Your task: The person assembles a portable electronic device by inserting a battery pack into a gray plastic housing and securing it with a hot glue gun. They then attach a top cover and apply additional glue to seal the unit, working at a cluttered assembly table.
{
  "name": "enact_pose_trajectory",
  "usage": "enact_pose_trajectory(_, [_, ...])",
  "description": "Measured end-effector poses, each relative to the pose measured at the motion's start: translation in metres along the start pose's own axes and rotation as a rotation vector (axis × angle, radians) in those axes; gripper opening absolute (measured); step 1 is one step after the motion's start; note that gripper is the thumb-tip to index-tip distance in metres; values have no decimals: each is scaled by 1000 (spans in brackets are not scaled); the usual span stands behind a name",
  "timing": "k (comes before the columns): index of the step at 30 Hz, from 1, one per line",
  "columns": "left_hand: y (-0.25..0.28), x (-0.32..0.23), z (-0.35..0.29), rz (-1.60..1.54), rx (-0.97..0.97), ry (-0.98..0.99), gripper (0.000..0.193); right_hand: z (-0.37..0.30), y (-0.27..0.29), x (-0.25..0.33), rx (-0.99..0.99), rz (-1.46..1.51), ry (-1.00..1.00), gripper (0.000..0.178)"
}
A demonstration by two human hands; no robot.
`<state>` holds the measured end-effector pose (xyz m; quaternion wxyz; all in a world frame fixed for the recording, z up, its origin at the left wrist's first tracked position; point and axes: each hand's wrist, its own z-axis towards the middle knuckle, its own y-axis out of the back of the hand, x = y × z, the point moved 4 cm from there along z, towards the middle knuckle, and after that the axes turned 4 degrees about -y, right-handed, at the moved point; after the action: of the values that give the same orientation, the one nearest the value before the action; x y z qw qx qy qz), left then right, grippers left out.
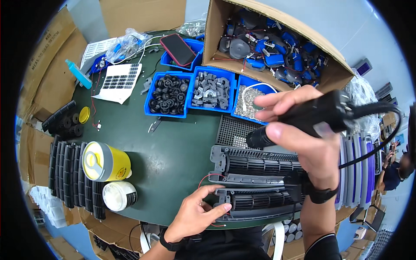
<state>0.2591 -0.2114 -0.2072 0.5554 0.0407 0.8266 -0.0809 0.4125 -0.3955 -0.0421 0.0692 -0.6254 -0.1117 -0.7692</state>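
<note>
I see dark green table [173, 147]. Blue bins [168, 113] with black wheels [167, 94], grey clips [211, 91], silvery screws [246, 103]. Yellow jug [106, 161] with white lid. Black power screwdriver [303, 119] in my right hand [303, 134]. Grey-black fan housing [255, 182] with thin red wire [207, 178] by my left hand [195, 214]. Brown cardboard box [216, 30].

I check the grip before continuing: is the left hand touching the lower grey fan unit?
Touching. In the head view, the left hand rests its fingertips on the end of the lower fan unit.
</note>
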Motion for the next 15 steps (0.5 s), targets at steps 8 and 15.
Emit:
enact_pose_trajectory(8, [-5, 3, -1, -44, 40, 22, 57, 8, 11, -33, -88, -66, -26, 24])
enact_pose_trajectory(15, [-9, 7, -1, -76, -31, -120, 96, 7, 12, -40, -119, -18, -59, 16])
